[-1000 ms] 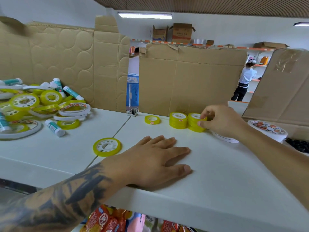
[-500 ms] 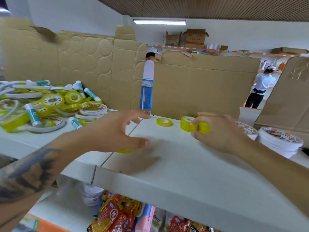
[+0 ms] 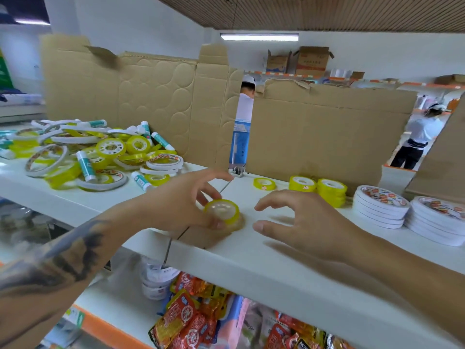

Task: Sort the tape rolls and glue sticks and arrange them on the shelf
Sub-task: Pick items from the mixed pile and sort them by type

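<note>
My left hand (image 3: 181,205) pinches a yellow tape roll (image 3: 222,211) just above the white shelf (image 3: 289,263), near its front edge. Just right of that roll, my right hand (image 3: 302,222) hovers with its fingers spread and holds nothing. Against the cardboard at the back stand two stacks of yellow tape rolls (image 3: 331,191) and a single yellow roll (image 3: 264,183) lying flat. A jumbled pile of tape rolls and glue sticks (image 3: 100,154) covers the shelf's left part.
Two stacks of flat white tape rolls (image 3: 381,205) sit at the right. Cardboard sheets (image 3: 327,137) wall off the shelf's back. Snack packets (image 3: 191,316) fill the shelf below. Two people stand behind the cardboard.
My left hand lifted from lying flat, took up the yellow roll from the shelf and carried it rightward. My right hand let go of the back stack and drew toward the front.
</note>
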The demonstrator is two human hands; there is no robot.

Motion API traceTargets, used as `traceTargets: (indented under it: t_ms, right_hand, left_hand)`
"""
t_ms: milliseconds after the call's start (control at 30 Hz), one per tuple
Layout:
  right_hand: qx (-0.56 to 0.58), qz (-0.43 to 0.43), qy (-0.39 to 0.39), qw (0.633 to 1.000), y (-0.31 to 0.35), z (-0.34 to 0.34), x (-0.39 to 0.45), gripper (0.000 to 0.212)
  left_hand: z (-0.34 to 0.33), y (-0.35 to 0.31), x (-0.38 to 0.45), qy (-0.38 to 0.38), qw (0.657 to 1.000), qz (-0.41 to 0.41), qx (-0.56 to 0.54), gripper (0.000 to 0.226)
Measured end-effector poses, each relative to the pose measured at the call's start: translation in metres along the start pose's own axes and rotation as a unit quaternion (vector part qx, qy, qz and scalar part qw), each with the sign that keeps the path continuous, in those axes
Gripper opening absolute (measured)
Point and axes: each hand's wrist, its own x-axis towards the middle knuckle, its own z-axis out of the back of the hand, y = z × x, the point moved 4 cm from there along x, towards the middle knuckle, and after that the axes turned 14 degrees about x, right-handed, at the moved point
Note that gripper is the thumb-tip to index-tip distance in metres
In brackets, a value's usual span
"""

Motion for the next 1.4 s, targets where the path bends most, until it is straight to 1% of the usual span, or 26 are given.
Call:
traceTargets:
  t_ms: [67,167,267,400,467,533,600,667,700,767,800,867,933,1100,1400]
  right_hand:
    - [0.016,0.022,-0.008,1.000,0.006,-0.001,-0.004,0.030]
    - [0.043,0.050,-0.022,0.998,0.012,0.002,-0.010,0.033]
    - [0.062,0.074,-0.046,0.994,0.013,0.007,-0.013,0.024]
    - [0.099,0.066,-0.070,0.990,0.005,0.015,-0.014,0.016]
    - [0.105,0.056,-0.080,0.990,0.001,0.021,-0.014,0.014]
    - [0.098,0.037,-0.098,0.990,-0.007,0.031,-0.011,0.012]
    - [0.078,0.008,-0.114,0.990,-0.020,0.045,-0.004,0.011]
    - [0.039,-0.020,-0.128,0.991,-0.032,0.058,0.006,0.009]
    - [0.014,-0.030,-0.135,0.990,-0.037,0.065,0.012,0.011]
    - [-0.026,-0.049,-0.147,0.988,-0.049,0.077,0.026,0.010]
    - [-0.040,-0.059,-0.152,0.986,-0.056,0.081,0.032,0.008]
    - [-0.061,-0.083,-0.161,0.982,-0.074,0.084,0.044,0.010]
    - [-0.083,-0.108,-0.168,0.976,-0.092,0.085,0.052,0.013]
    - [-0.116,-0.139,-0.175,0.968,-0.110,0.083,0.057,0.015]
    - [-0.119,-0.140,-0.173,0.968,-0.114,0.084,0.052,0.017]
  left_hand:
    - [-0.002,-0.010,0.000,0.002,0.996,-0.016,-0.085,0.088]
    - [-0.006,-0.023,0.000,0.018,0.974,-0.040,-0.223,0.088]
    - [-0.006,-0.034,0.001,0.019,0.962,-0.061,-0.264,0.090]
    - [-0.007,-0.042,0.007,0.004,0.960,-0.069,-0.273,0.085]
    - [-0.008,-0.046,0.010,-0.011,0.967,-0.073,-0.243,0.084]
    - [-0.010,-0.050,0.015,-0.033,0.978,-0.079,-0.188,0.084]
    - [-0.010,-0.050,0.016,-0.053,0.988,-0.057,-0.137,0.086]
    - [-0.014,-0.045,0.018,-0.050,0.996,-0.035,-0.064,0.088]
    - [-0.018,-0.041,0.020,-0.038,0.999,-0.034,-0.007,0.087]
    - [-0.029,-0.035,0.022,0.020,0.995,-0.034,0.093,0.089]
    - [-0.036,-0.031,0.021,0.060,0.990,-0.030,0.122,0.088]
    - [-0.048,-0.029,0.020,0.128,0.979,-0.030,0.159,0.084]
    - [-0.053,-0.028,0.019,0.154,0.972,-0.031,0.176,0.081]
    - [-0.053,-0.026,0.021,0.142,0.973,-0.038,0.179,0.081]
    - [-0.052,-0.026,0.021,0.144,0.974,-0.039,0.172,0.082]
